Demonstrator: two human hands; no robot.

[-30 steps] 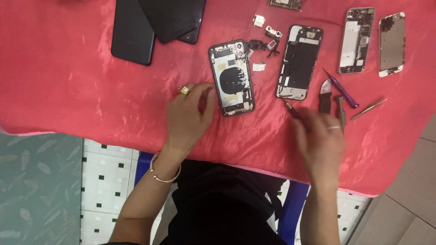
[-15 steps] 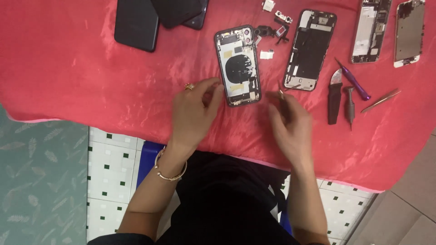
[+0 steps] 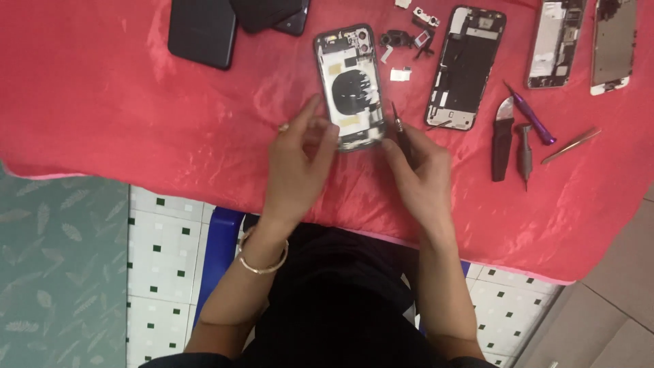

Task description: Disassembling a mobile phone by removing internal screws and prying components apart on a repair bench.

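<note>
An opened phone housing [image 3: 351, 85] lies back side down on the red cloth [image 3: 109, 116], its inner parts showing. My left hand [image 3: 298, 167] rests at its lower left corner, fingertips touching the edge; a ring and a thin bangle are on this hand and wrist. My right hand [image 3: 419, 177] holds a thin dark screwdriver [image 3: 400, 133], its tip pointing up beside the housing's lower right edge.
A second open phone frame [image 3: 466, 68] lies to the right, with small loose parts [image 3: 409, 42] between. Tweezers, a small driver and a purple tool [image 3: 519, 136] lie further right. Two more phone boards [image 3: 586, 42] are at top right, dark phones [image 3: 204, 31] at top left.
My right hand left the tool area at the right, came in with the screwdriver and now sits beside the housing. My left hand stayed at the housing's lower corner.
</note>
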